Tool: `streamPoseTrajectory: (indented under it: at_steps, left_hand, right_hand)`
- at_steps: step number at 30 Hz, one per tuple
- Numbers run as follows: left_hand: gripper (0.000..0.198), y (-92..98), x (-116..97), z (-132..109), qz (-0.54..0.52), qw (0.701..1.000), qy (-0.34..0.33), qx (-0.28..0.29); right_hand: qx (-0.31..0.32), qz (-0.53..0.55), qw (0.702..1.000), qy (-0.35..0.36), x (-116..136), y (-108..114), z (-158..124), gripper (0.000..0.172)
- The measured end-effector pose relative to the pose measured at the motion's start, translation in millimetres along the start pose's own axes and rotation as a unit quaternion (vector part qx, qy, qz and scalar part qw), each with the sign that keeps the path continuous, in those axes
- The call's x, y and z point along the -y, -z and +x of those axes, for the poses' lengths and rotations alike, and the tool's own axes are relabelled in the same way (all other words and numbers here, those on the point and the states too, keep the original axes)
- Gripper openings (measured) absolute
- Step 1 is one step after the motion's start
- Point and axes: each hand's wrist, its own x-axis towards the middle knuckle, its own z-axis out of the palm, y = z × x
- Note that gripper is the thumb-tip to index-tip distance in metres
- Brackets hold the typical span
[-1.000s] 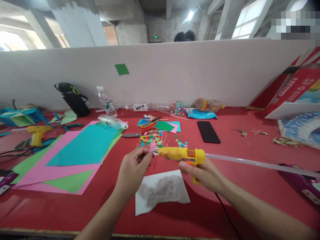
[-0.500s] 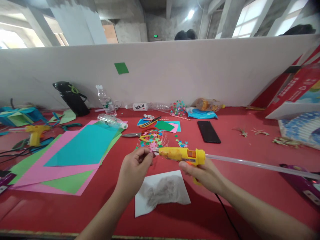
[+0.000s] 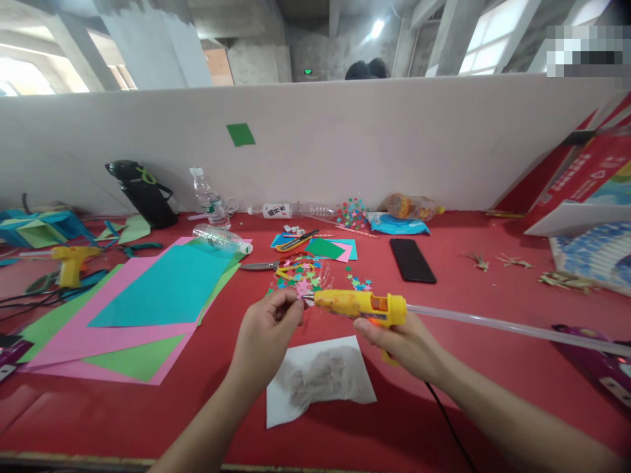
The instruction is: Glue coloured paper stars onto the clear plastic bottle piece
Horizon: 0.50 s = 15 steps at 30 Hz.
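One pink star (image 3: 303, 288) looks pinched in my left hand (image 3: 266, 332) from here, right hand (image 3: 401, 338) gripping the glue gun (image 3: 348, 303).

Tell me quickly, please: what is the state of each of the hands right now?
Left hand: closed, fingertips pinched, apparently on a pink star.
Right hand: closed, holding the yellow glue gun by its handle.

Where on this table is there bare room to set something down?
Bare red tabletop shows between the black smartphone and the straw-coloured scraps, and between the pink sheet and the left forearm. It is crowded just beyond the left hand, with paper stars and scissors, and at far left, with a yellow glue gun and black cables.
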Motion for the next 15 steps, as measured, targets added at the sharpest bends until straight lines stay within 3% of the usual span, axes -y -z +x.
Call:
streamPoseTrajectory:
  at_steps: [8, 15]
  left_hand:
    - [0.023, 0.1, -0.1, 0.1, -0.007, 1.0, 0.005, -0.004]
    - [0.023, 0.1, 0.0, -0.6, 0.001, 1.0, 0.0, -0.003]
  right_hand:
    - [0.002, -0.013, 1.0, -0.016, -0.6, 0.4, -1.0, 0.04]
    - [-0.001, -0.017, 1.0, -0.011, -2.2, 0.1, -0.8, 0.035]
